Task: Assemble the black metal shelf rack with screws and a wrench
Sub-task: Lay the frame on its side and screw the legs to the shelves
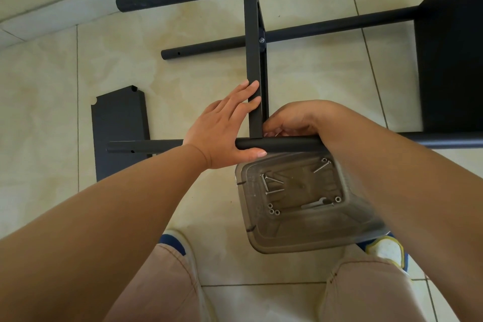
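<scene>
Both hands: at the near corner of the black shelf rack [300, 42], where an upright shelf panel [254, 102] meets the nearest round tube [287, 144].
Left hand [222, 133]: fingers straight and flat against the left face of the panel, thumb stretched along the near side of the tube; nothing is gripped.
Right hand [290, 123]: just right of the panel, fingers curled down at the joint with the tube; what the fingertips pinch cannot be told.
Rack position: lying on its side on the floor, four tubes running left to right, a second dark shelf [452, 55] at the far right edge of view.
Container [264, 240]: clear smoky plastic, rounded corners, just near of the tube and under the right forearm, between the person's knees; it holds long screws [271, 182], small nuts [273, 210] and a flat wrench [315, 204].
Loose panel [117, 123]: flat matte black sheet with notched corners, on the floor to the left, under the tube's left end.
Open room: bare floor left and far-left of the hands.
Floor [183, 73]: glossy beige tile with thin grout lines.
</scene>
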